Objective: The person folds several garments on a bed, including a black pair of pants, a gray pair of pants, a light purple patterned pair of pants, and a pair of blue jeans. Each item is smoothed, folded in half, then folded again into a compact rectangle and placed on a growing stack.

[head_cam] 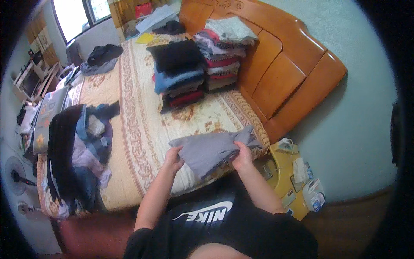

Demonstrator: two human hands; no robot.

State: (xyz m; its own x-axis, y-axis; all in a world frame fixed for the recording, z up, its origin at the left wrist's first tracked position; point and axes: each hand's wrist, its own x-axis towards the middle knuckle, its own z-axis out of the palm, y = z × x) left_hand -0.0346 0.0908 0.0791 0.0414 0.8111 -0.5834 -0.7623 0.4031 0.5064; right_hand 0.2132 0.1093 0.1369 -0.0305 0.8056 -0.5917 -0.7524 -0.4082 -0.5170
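A grey cloth garment [208, 150] hangs between my two hands above the near edge of a bed [174, 129] with a patterned cover. My left hand [174, 158] pinches its left end. At its right part, my right hand [241, 155] grips the fabric, with a bunched end lying beyond the fingers. Beyond the garment stands a stack of folded clothes [179, 81], black on top with blue below. Behind it on the right, a taller folded stack [223, 55] with a pale piece on top leans near the wooden headboard [278, 64].
Loose clothes [90, 139] and a long black garment [63, 149] lie heaped at the bed's left. A dark garment [105, 55] rests at the far left corner. A yellow bedside table [296, 200] holding small items stands right. A fan [16, 174] is at far left.
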